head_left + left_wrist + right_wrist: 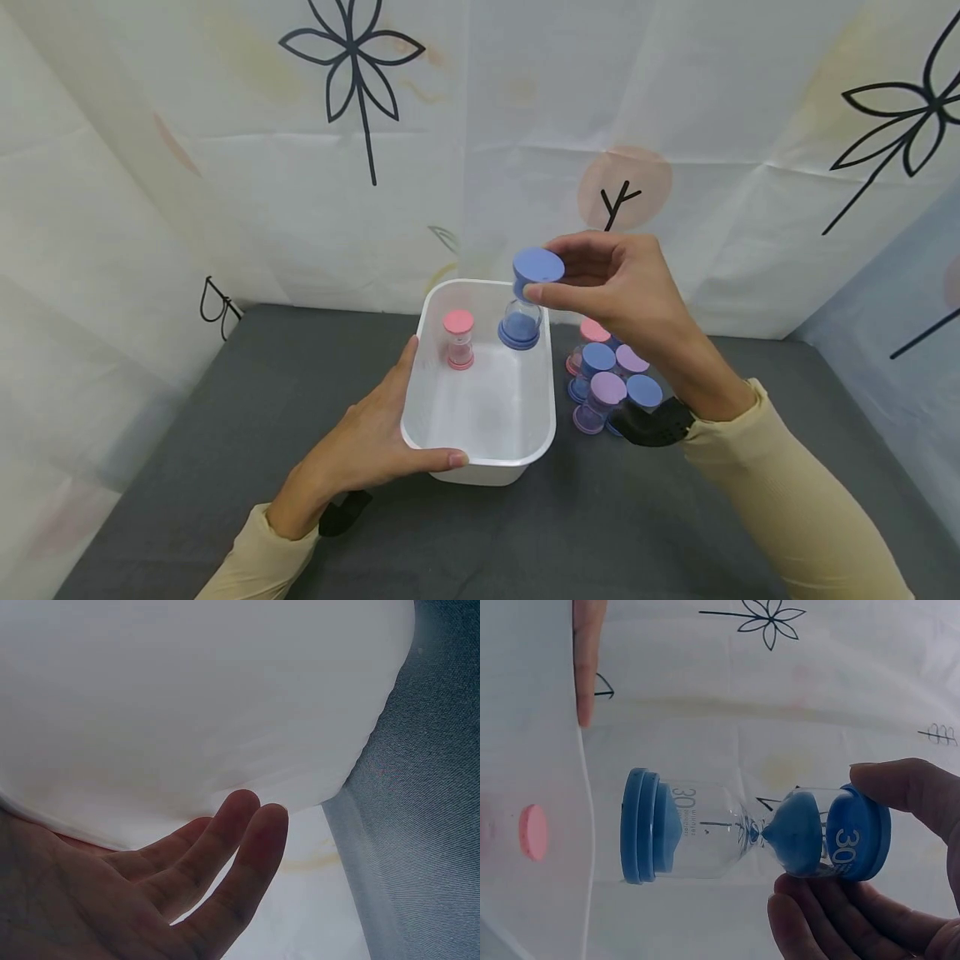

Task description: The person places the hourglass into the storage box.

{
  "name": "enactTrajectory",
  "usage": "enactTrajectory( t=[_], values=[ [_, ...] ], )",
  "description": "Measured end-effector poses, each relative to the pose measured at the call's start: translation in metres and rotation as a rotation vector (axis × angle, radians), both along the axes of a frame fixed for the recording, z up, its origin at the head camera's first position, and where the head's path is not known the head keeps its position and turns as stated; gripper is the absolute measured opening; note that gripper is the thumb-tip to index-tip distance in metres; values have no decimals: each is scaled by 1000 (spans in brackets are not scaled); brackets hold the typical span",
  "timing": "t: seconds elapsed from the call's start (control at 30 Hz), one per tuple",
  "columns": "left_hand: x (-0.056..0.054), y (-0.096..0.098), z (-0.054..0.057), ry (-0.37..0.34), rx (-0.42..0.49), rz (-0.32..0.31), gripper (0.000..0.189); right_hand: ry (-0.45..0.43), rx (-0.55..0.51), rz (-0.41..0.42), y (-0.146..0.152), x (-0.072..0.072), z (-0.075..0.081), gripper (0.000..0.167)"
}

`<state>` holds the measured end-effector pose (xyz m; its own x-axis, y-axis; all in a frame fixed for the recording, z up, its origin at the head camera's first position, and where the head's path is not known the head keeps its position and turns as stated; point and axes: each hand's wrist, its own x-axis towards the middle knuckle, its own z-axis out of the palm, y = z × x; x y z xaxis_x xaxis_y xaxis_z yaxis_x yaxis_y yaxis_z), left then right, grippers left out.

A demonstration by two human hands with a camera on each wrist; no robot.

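A blue 30-minute hourglass (519, 325) is held by its upper cap in my right hand (626, 279), above the right side of a white plastic tub (480, 473). The right wrist view shows the thumb and fingers on that cap and blue sand in both bulbs of the hourglass (712, 832). Inside the tub, a pink hourglass (459, 342) stands upright toward the back left. My left hand (367, 437) grips the tub's near left corner, thumb along the front rim and fingers along the left side. In the left wrist view, fingertips (262, 825) lie by the tub's wall.
Several hourglasses stand clustered right of the tub, among them a purple one (600, 400), a blue one (592, 367) and a pink one (594, 331); my right forearm partly covers them. A dark grey cloth (322, 358) covers the table. Patterned white curtains (510, 125) hang behind.
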<state>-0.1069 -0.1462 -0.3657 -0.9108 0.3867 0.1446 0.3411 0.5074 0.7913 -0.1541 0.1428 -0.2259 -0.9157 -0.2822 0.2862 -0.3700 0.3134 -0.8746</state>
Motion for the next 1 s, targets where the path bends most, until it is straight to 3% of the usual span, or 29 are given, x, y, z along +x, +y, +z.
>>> enactTrajectory(
  t=[0.57,0.73,1.0],
  values=[
    [0,-1,0,-5,-22,7,135,-69,57,-57,-33,-56,-23,45],
    [1,-1,1,-8,-38,17,135,-115,59,-85,-42,-65,-30,47],
    [2,-1,2,-28,-39,19,136,-115,136,-58,-55,-72,-44,41]
  ],
)
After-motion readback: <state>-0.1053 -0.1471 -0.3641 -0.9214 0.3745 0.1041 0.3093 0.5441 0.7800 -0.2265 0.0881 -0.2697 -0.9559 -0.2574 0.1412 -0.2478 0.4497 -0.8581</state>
